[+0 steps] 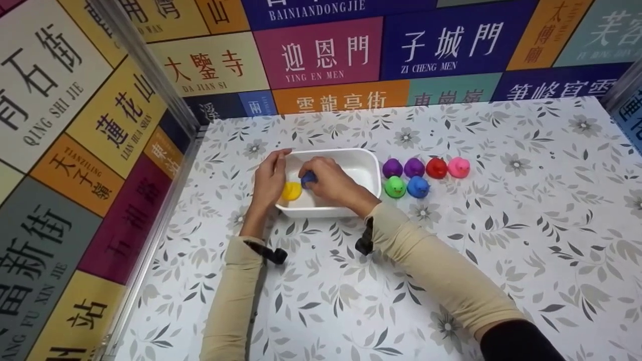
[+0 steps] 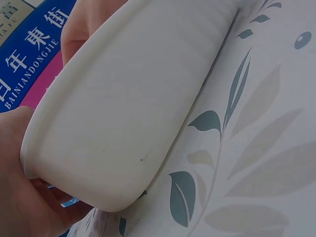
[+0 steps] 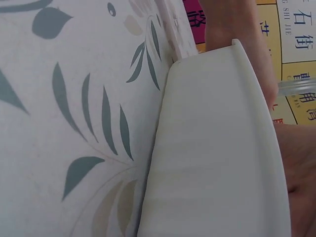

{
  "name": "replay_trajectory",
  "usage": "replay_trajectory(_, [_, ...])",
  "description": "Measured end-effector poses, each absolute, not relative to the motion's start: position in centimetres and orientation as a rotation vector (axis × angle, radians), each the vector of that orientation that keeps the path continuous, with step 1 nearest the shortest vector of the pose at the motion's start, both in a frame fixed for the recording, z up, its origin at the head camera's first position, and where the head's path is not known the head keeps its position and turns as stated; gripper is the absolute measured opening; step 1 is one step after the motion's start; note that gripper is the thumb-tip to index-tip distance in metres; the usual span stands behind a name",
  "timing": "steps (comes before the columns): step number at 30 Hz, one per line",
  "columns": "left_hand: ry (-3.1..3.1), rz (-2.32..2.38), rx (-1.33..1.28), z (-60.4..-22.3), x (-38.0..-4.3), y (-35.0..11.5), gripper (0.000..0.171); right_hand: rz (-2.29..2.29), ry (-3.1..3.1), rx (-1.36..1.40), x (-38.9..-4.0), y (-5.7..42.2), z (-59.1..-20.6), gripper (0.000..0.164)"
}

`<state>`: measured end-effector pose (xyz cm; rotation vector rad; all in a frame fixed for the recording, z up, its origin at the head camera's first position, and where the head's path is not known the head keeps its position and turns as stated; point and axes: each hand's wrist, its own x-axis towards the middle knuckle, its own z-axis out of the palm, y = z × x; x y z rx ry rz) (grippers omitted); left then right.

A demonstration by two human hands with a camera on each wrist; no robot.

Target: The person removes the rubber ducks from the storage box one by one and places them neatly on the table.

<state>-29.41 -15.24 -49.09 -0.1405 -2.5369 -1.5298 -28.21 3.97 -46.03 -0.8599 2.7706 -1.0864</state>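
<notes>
A white plastic tub (image 1: 326, 212) stands on the table. My left hand (image 1: 269, 179) holds its left end, and in the left wrist view the fingers lie around the rim and outer wall. Inside the tub, my right hand (image 1: 330, 179) pinches a dark blue rubber duck (image 1: 308, 178), mostly covered by the fingers. Right beside it, at the tub's left end, sits a yellow rubber duck (image 1: 291, 191). Both wrist views are filled largely by the tub's outer wall (image 2: 118, 108), which hides what lies inside.
Right of the tub, rubber ducks stand in two rows: two purple (image 1: 392, 168), one red (image 1: 436, 168) and one pink (image 1: 458, 167) behind, one green (image 1: 395, 187) and one blue (image 1: 418, 187) in front. Lettered panels (image 1: 321, 55) rise behind and left of the floral tabletop (image 1: 311, 301).
</notes>
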Motion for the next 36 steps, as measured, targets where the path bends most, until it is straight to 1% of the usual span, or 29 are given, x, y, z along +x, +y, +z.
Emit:
replay_trajectory(8, [-2.547, -1.546, -0.117, -48.9, -29.2, -15.1, 0.041, -1.132, 2.745, -0.86, -28.3, 4.8, -45.8, 0.024])
replay_trajectory(14, [-2.56, -1.549, -0.098, -48.8, -29.1, -15.0, 0.042, -1.297, 2.689, -0.831, -28.2, 5.9, -45.6, 0.024])
replay_trajectory(21, [-2.573, -1.532, -0.088, -48.9, -29.3, -15.0, 0.044, -1.556, 2.584, -0.755, -26.9, 7.6, -44.8, 0.026])
replay_trajectory(29, [-2.565, -1.556, -0.061, -48.9, -29.3, -14.9, 0.042, -1.739, 2.535, -0.696, -26.0, 10.0, -44.5, 0.031])
replay_trajectory(36, [-2.573, -1.564, -0.068, -48.9, -29.3, -15.0, 0.043, -1.884, 2.529, -0.697, -25.3, 11.8, -44.4, 0.03])
